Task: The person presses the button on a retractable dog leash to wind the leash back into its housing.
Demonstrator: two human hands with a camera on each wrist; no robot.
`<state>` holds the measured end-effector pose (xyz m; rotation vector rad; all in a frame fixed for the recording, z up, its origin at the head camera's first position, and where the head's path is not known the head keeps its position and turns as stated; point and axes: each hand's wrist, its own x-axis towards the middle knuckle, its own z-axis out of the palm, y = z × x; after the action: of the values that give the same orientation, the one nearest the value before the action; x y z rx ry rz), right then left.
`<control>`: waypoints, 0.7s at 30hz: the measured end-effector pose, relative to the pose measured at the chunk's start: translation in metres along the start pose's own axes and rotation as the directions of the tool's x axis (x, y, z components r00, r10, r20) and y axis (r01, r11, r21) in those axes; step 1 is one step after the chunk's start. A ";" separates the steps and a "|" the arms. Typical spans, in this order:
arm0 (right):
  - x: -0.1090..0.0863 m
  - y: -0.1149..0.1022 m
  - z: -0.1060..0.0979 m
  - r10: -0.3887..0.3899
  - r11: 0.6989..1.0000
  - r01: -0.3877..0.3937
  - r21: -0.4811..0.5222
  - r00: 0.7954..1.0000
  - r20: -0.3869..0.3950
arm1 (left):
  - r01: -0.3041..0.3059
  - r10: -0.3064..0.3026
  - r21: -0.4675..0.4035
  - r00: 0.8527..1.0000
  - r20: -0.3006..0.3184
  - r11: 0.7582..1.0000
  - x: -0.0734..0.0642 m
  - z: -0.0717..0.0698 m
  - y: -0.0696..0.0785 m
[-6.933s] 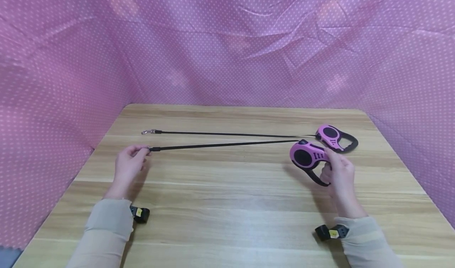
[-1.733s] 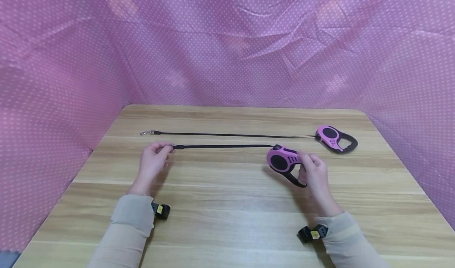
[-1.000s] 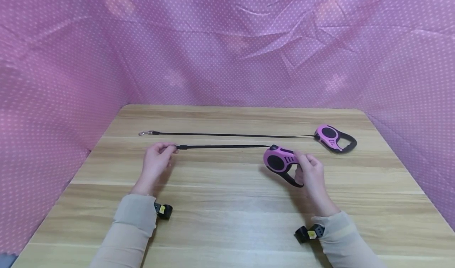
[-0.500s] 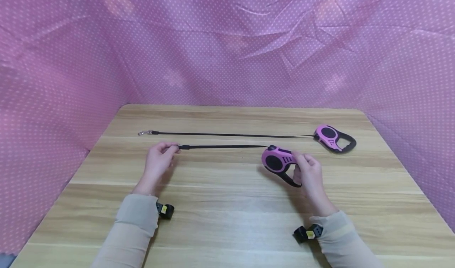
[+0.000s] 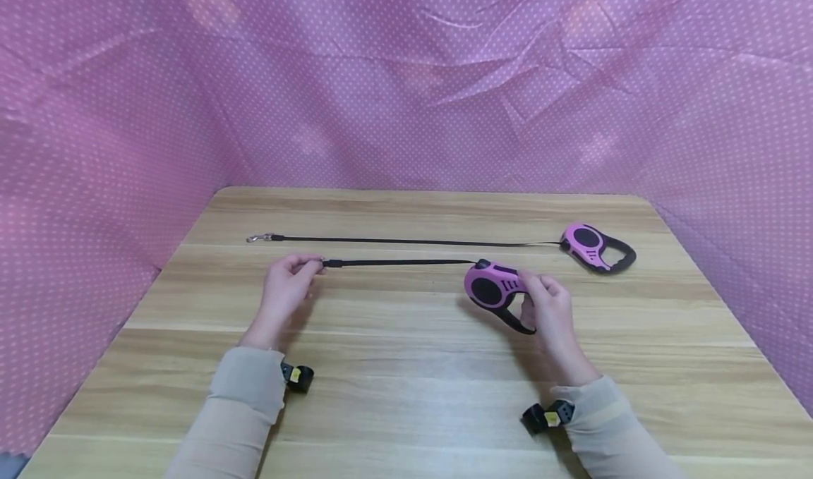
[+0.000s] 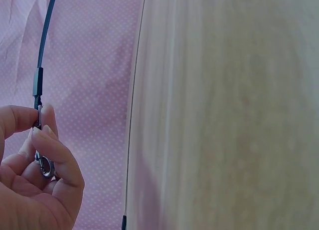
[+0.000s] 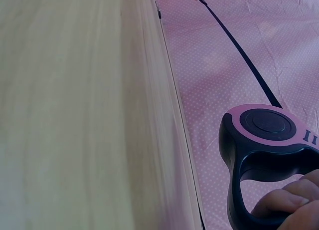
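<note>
My left hand pinched the metal clip of the nearer leash tightly, thumb and forefinger pressed upon it with no visible gap; in the left wrist view the other fingers lay curled behind the ring-shaped end of the clip. From this point the flat black strap ran nearly straight, as seen from the head, to the pink-and-black case at the right, meeting it at its upper edge. My right hand gripped the case at its rear end, the fingers wrapped round the black handle and partly visible within its loop in the right wrist view. Case and strap were held above the wood-grained tabletop, upon which a shadow fell below the case. Farther back, the second leash rested on the tabletop: the second case lay to the right, and the second strap extended leftward, roughly parallel to the first, ending in a silver clip. A small black camera was worn at each wrist. Pink dotted cloth hung behind the tabletop and along both sides.
</note>
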<state>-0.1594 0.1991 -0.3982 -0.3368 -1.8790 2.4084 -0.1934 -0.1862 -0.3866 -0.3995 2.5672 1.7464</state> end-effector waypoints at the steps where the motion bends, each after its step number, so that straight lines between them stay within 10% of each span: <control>1: 0.000 0.000 0.000 0.001 1.000 -0.001 -0.004 1.000 -0.001 | -0.001 0.001 0.001 1.000 0.001 1.000 0.000 0.000 0.000; 21: 0.002 0.000 0.005 -0.005 1.000 0.006 -0.014 1.000 0.017 | -0.041 0.041 0.012 0.999 0.018 0.999 -0.001 0.007 0.005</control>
<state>-0.1628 0.1943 -0.3977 -0.3123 -1.9019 2.4036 -0.1947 -0.1777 -0.3849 -0.3312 2.5913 1.7371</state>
